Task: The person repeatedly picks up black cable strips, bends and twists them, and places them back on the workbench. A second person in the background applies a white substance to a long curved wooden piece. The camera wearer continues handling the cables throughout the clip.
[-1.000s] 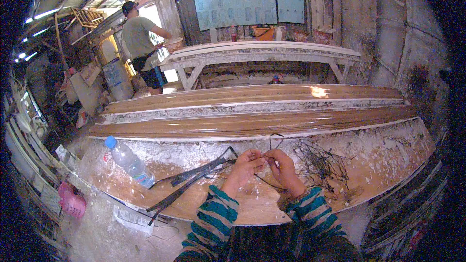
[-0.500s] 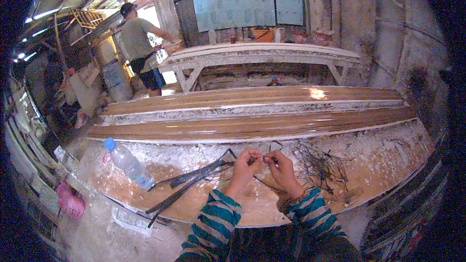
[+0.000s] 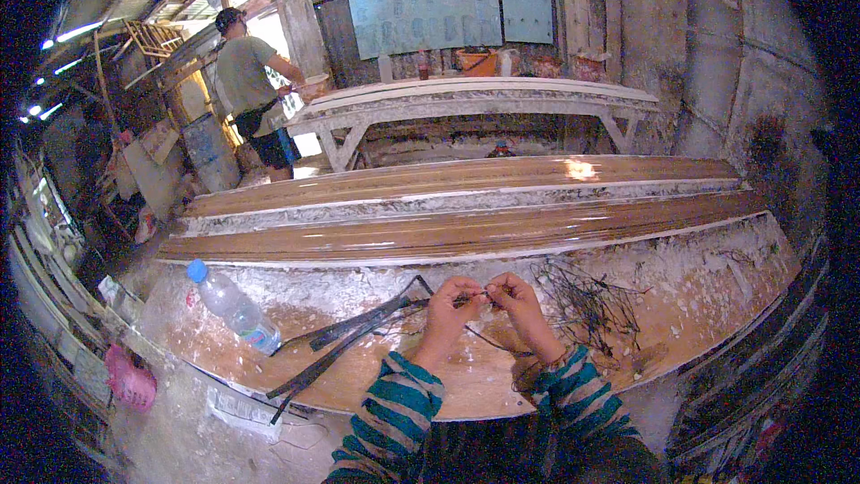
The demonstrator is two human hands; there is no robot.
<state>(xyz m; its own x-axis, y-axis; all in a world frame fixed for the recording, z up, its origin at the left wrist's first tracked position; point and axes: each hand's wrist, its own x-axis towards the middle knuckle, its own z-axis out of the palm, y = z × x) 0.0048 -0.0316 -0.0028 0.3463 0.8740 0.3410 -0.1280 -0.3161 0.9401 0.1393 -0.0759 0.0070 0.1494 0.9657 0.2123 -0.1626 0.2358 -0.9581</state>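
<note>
My left hand (image 3: pixel 448 315) is closed in a pinch on a thin dark strand. Close beside it, my right hand (image 3: pixel 523 315) pinches what looks like the same strand, the fingertips of both hands almost meeting. What lies between the fingers is small and partly hidden. Left of my hands, long flat black strips (image 3: pixel 333 360) run across the worn wooden tabletop (image 3: pixel 448 399) and over its near edge. A loose tangle of thin black strands (image 3: pixel 598 305) lies to the right of my right hand.
A clear plastic bottle with a blue cap (image 3: pixel 235 306) lies on the left. Beyond my hands stretch two long glossy brown panels (image 3: pixel 466 226) with white edges. A person (image 3: pixel 253 81) stands by a whitish bench (image 3: pixel 475 100) farther back. A pink container (image 3: pixel 131 378) sits at lower left.
The end of the strand that looped up above my right hand no longer shows there. My fingertips remain close together. The person at the back has shifted an arm slightly.
</note>
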